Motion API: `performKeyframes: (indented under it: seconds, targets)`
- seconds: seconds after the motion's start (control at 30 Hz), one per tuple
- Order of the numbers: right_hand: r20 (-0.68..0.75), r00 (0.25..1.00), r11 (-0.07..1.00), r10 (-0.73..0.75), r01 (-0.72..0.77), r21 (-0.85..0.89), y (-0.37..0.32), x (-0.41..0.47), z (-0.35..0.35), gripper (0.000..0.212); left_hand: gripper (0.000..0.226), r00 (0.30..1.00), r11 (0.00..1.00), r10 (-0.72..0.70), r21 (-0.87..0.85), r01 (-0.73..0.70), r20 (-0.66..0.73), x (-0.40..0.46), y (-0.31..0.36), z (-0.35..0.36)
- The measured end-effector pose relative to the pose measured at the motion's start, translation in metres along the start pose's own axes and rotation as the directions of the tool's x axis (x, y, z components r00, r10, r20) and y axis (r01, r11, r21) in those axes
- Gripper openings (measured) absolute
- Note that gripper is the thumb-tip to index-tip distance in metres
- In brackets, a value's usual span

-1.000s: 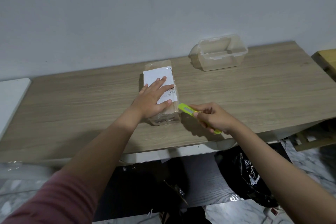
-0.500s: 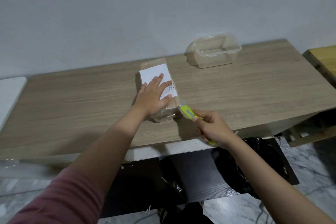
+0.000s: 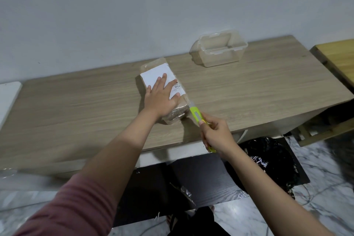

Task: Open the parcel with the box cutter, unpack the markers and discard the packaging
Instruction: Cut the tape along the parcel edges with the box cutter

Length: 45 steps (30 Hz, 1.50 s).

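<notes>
A brown cardboard parcel (image 3: pixel 153 67) wrapped in clear tape, with a white label on top, lies in the middle of the wooden table (image 3: pixel 76 105). My left hand (image 3: pixel 161 97) lies flat on its near half, fingers spread, pressing it down. My right hand (image 3: pixel 217 134) grips a lime-green box cutter (image 3: pixel 196 116) just off the parcel's near right corner. The cutter's blade end points up at that corner and touches or nearly touches the tape there. The markers are hidden inside the parcel.
A clear plastic container (image 3: pixel 218 49) without a lid stands at the back right of the table, by the wall. A black plastic bag (image 3: pixel 268 157) sits on the floor under the table's right side. A yellow wooden table (image 3: pixel 337 55) adjoins on the right.
My right hand has drawn the box cutter down and toward me along the parcel's right near corner. The left hand has stayed pressed on the parcel.
</notes>
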State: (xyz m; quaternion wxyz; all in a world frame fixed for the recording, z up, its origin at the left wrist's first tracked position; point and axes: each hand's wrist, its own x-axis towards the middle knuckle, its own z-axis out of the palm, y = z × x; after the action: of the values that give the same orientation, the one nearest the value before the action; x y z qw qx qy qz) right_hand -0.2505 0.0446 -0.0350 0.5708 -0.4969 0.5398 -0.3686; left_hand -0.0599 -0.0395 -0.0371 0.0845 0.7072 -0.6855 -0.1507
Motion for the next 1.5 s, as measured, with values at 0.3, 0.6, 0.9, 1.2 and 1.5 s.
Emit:
performKeyframes:
  seconds: [0.3,0.6,0.9,1.2,1.5]
  targets:
    - [-0.034,0.999,1.0,0.015,-0.015,0.0,-0.009,0.005,0.008,0.036,0.054,0.999,0.999,-0.031,-0.017,0.03,-0.015,-0.004,0.008,0.002]
    - [-0.063,0.998,0.999,-0.001,-0.001,-0.034,-0.004,-0.011,0.012,0.034,0.055,0.999,0.999,-0.04,-0.02,0.039,-0.009,-0.005,0.008,0.003]
    - [-0.061,0.994,0.991,0.094,-0.087,0.103,-0.014,-0.007,0.015,0.034,0.055,1.0,0.999,-0.028,-0.016,0.027,-0.012,-0.005,0.006,0.004]
    - [-0.103,0.992,0.992,0.075,-0.064,0.105,-0.014,-0.017,0.023,0.039,0.054,0.998,0.998,-0.041,-0.054,0.043,0.04,-0.004,0.007,0.001]
    - [-0.088,0.996,0.997,-0.006,-0.001,-0.075,-0.009,-0.019,0.027,0.033,0.056,0.993,0.995,-0.086,-0.048,0.091,0.084,-0.001,0.011,-0.003]
